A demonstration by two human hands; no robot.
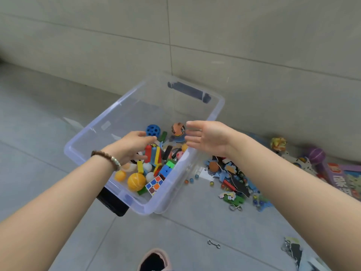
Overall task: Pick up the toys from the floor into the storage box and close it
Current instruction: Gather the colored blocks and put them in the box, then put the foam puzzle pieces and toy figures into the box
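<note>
Left hand over storage box; right hand over its rim.

One box and two hands are shown: a left hand and a right hand. Three larger balls are counted in the box: a blue ball, an orange ball and a yellow ball. Two cubes are seen there: a chequered cube and a blue cube. On the floor, two wire puzzles and one purple ball are seen. The jumbled blocks cannot be counted.

The tiled floor carries the storage box and scattered toys.
</note>
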